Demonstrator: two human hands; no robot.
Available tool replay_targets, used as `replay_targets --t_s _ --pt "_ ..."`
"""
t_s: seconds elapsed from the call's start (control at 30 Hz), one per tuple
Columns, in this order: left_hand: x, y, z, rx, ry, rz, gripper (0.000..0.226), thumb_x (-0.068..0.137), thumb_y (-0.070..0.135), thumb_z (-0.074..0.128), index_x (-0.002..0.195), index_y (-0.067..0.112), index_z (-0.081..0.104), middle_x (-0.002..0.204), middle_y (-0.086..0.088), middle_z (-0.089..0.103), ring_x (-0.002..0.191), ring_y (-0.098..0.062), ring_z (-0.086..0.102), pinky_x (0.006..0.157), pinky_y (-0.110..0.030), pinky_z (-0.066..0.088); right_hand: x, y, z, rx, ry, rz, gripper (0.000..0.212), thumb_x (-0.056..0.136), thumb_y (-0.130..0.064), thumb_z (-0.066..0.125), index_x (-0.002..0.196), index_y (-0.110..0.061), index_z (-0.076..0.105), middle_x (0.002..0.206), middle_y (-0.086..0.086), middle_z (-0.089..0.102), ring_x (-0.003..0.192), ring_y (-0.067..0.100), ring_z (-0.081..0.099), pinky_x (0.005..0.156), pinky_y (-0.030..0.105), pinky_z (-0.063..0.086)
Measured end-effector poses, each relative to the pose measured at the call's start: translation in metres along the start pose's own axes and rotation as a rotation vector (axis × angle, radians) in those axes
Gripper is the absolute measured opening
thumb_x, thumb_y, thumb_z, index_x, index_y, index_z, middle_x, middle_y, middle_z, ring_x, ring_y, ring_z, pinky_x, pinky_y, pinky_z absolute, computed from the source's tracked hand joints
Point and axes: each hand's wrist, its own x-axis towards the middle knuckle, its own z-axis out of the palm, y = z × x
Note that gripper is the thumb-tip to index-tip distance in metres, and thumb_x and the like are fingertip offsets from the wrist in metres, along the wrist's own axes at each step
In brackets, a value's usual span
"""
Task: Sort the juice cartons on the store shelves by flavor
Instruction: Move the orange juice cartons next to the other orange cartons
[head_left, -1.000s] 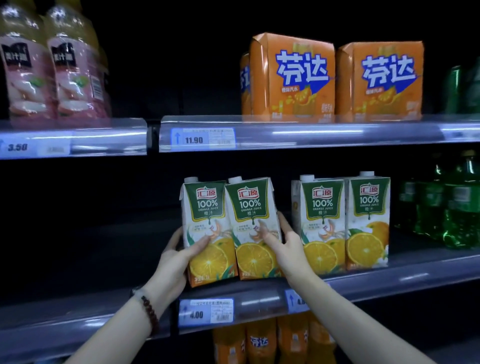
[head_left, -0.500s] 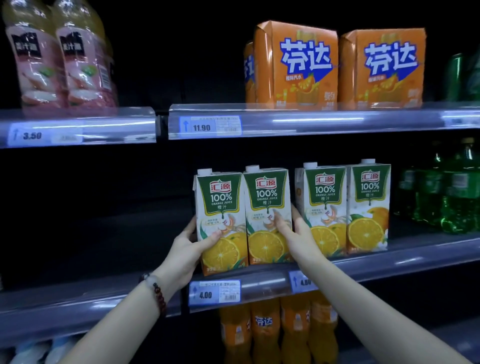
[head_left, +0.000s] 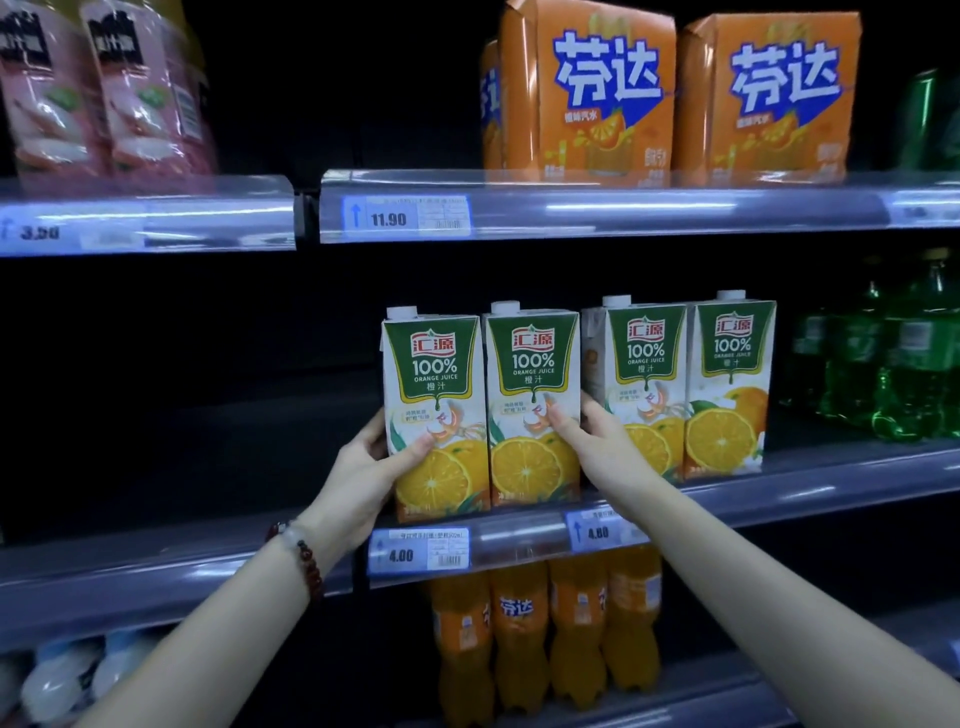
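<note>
While the left hand (head_left: 370, 470) grips the left carton (head_left: 435, 415) and the right hand (head_left: 597, 447) grips its neighbour (head_left: 532, 400), both stand on the middle shelf (head_left: 831, 478); closing the gap to the right cartons (head_left: 680, 384) seems next.

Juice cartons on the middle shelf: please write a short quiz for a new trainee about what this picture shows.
1. True or false: the left hand and right hand hold two juice cartons between them.
2. How many orange juice cartons stand in the front row on the middle shelf? A) two B) four C) six
3. Fill in: right of the cartons stand ____ bottles.

Key: 1 true; 2 B; 3 green.
</note>
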Motion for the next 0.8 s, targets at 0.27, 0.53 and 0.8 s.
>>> replay_targets --t_s 0.27,0.53,0.8 --pt "-0.015 0.007 0.011 0.410 0.116 0.061 0.060 0.070 0.046 0.075 0.124 0.030 0.055 0.104 0.009 0.072 0.083 -0.001 0.072 0.063 -0.020 0.058 -0.017 -0.001 0.000 -0.294 0.126 -0.041 0.056 0.089 -0.040 0.066 0.134 -0.011 0.052 0.124 0.001 0.066 0.119 0.019 0.058 0.099 0.040 0.050" --pt "-0.026 0.010 0.020 0.729 0.329 0.154 0.052 0.070 0.033 0.085 0.118 0.026 0.064 0.079 0.023 0.065 0.076 0.008 0.060 0.057 -0.010 0.047 -0.026 0.007 0.016 -0.305 0.202 0.026 0.075 0.087 -0.034 0.070 0.149 -0.014 0.034 0.146 0.008 0.050 0.138 0.027 0.041 0.111 0.047 0.039" --pt "-0.024 0.009 0.028 0.735 0.319 0.168 0.052 0.070 0.036 0.084 0.118 0.032 0.065 0.081 0.019 0.070 0.080 0.005 0.063 0.060 -0.010 0.047 -0.028 0.009 0.012 -0.269 0.278 -0.011 0.071 0.086 -0.027 0.071 0.146 -0.025 0.034 0.135 0.009 0.057 0.129 0.032 0.048 0.102 0.046 0.044"
